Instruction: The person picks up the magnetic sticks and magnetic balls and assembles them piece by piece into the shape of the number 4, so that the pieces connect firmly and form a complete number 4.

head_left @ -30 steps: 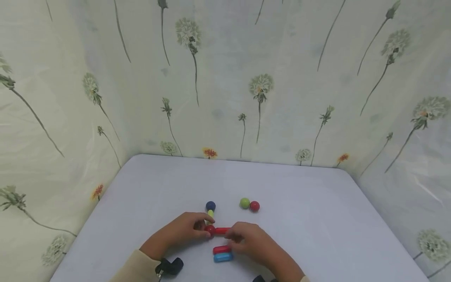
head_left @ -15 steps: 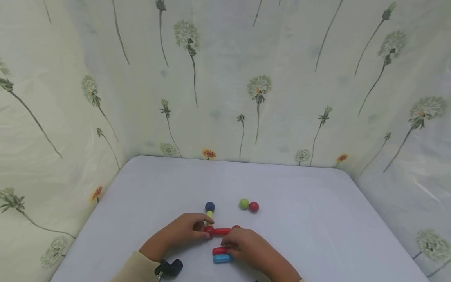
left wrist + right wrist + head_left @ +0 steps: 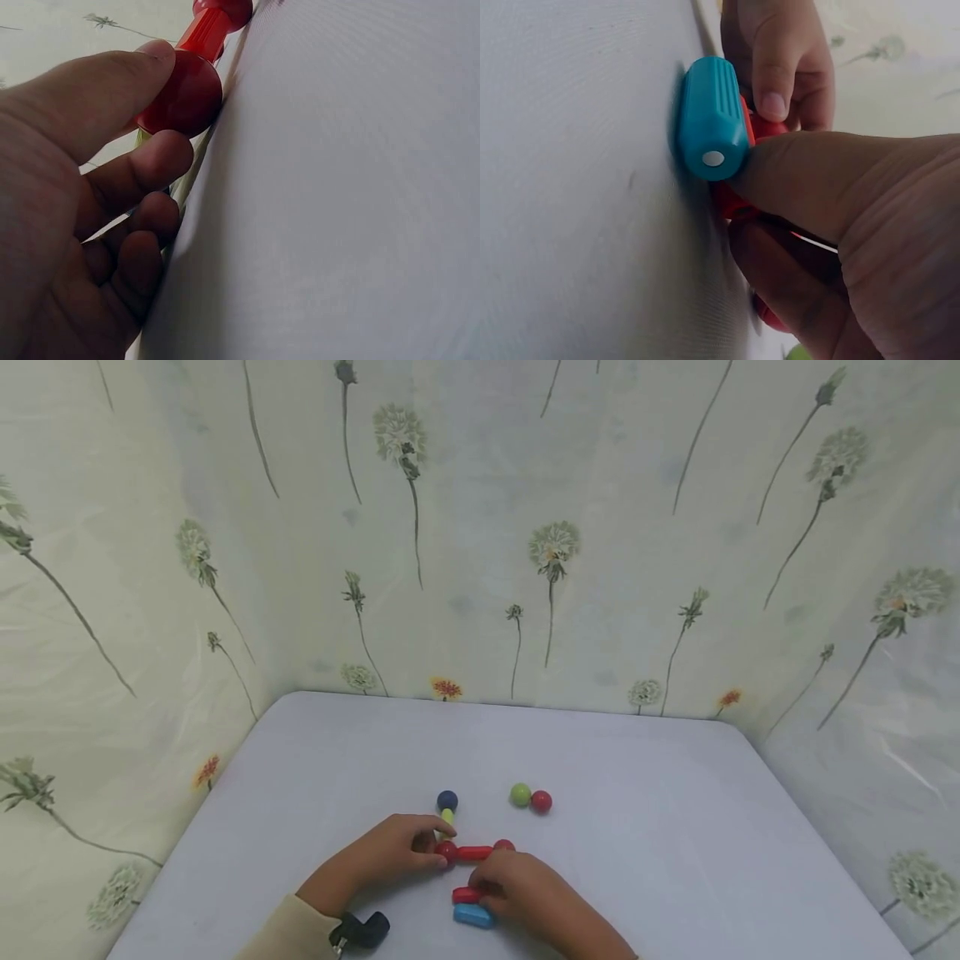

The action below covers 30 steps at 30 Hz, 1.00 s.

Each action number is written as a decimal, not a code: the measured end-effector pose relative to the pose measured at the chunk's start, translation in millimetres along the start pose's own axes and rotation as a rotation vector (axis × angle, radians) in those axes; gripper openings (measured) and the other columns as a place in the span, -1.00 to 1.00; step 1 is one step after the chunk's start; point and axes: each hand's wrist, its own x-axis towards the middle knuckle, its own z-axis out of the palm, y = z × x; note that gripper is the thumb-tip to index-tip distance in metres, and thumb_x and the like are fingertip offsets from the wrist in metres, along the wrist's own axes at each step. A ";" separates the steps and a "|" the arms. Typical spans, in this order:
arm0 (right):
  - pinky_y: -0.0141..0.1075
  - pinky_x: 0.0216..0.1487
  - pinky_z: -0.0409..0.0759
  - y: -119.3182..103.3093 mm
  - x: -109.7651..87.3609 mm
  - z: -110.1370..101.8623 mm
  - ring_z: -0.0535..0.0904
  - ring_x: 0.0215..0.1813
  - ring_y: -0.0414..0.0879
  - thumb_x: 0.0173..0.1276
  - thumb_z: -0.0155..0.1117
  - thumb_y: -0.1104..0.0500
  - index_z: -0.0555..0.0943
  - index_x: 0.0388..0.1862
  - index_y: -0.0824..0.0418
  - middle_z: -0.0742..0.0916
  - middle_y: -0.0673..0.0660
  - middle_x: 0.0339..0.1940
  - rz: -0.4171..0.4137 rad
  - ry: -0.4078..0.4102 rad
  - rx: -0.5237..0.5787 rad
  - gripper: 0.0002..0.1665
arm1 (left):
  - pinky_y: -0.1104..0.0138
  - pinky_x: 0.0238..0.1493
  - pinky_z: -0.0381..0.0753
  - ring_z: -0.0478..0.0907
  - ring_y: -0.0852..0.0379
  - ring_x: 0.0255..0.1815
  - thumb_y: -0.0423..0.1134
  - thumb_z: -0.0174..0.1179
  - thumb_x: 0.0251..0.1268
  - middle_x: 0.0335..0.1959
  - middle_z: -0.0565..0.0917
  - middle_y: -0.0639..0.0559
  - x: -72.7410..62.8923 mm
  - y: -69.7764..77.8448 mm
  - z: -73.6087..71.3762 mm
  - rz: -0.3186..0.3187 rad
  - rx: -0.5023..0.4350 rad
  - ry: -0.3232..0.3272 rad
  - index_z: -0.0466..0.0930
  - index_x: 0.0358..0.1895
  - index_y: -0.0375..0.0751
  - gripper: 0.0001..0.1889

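My left hand (image 3: 393, 853) pinches a glossy red ball (image 3: 184, 97) between thumb and forefinger, low at the table. From that ball a yellow-green rod (image 3: 447, 816) leads away to a dark blue ball (image 3: 447, 801). A ribbed red rod (image 3: 474, 853) runs right from it to a second red ball (image 3: 504, 845), partly behind my right hand. My right hand (image 3: 528, 893) pinches a loose red rod (image 3: 465, 896), mostly hidden by the fingers. Right beside it lies a ribbed light blue rod (image 3: 711, 124) with a pale round end, its edge against my right thumb.
A lime green ball (image 3: 521, 794) and another red ball (image 3: 542, 802) sit side by side farther back on the white table (image 3: 637, 827). Flower-printed cloth (image 3: 480, 568) surrounds the table at the back and sides.
My right hand has left the far end of the joined red rod, uncovering the ball there, and come nearer to grip the loose red rod. The light blue rod has turned slightly. My left hand stays put.
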 end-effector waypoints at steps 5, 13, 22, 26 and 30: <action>-0.24 0.02 0.73 -2.8 2.4 1.2 0.54 -0.27 -0.34 0.22 0.63 0.05 0.81 -0.07 -0.08 0.70 -0.28 -0.33 0.027 -0.002 0.006 -0.71 | 0.37 -0.22 0.59 0.53 0.23 -0.26 0.09 0.48 0.27 -0.33 0.62 0.29 -0.4 -0.1 -0.1 -0.011 -0.010 0.001 0.67 0.19 0.30 -0.58; -0.27 -0.06 0.70 3.5 -1.0 -0.6 0.55 -0.25 -0.30 0.22 0.62 0.03 0.80 -0.12 -0.11 0.67 -0.27 -0.32 0.081 0.081 0.163 -0.75 | 0.37 -0.21 0.59 0.54 0.23 -0.26 0.09 0.47 0.28 -0.33 0.63 0.30 -1.2 1.3 -0.5 -0.008 -0.021 -0.002 0.67 0.19 0.31 -0.58; -0.26 -0.01 0.75 8.1 -4.9 -1.3 0.60 -0.16 -0.30 0.27 0.60 0.05 0.77 -0.03 -0.06 0.68 -0.24 -0.23 0.186 0.366 0.191 -0.71 | 0.38 -0.22 0.58 0.53 0.25 -0.28 0.07 0.47 0.29 -0.35 0.63 0.30 -1.4 2.1 0.2 0.007 -0.009 0.005 0.68 0.19 0.29 -0.59; -0.21 0.01 0.76 8.9 -5.3 -2.3 0.63 -0.11 -0.25 0.26 0.61 0.08 0.76 -0.03 -0.05 0.70 -0.19 -0.19 0.271 0.490 0.239 -0.69 | 0.39 -0.22 0.59 0.53 0.25 -0.28 0.06 0.47 0.29 -0.34 0.62 0.30 -1.7 2.7 0.4 0.007 -0.002 0.006 0.67 0.20 0.28 -0.59; -0.18 0.03 0.77 10.7 -3.9 -2.7 0.65 -0.08 -0.22 0.26 0.61 0.12 0.75 -0.02 -0.05 0.69 -0.14 -0.18 0.347 0.571 0.308 -0.68 | 0.38 -0.22 0.59 0.53 0.23 -0.27 0.07 0.47 0.28 -0.34 0.62 0.29 -2.0 3.3 0.2 -0.010 -0.007 0.002 0.67 0.20 0.29 -0.58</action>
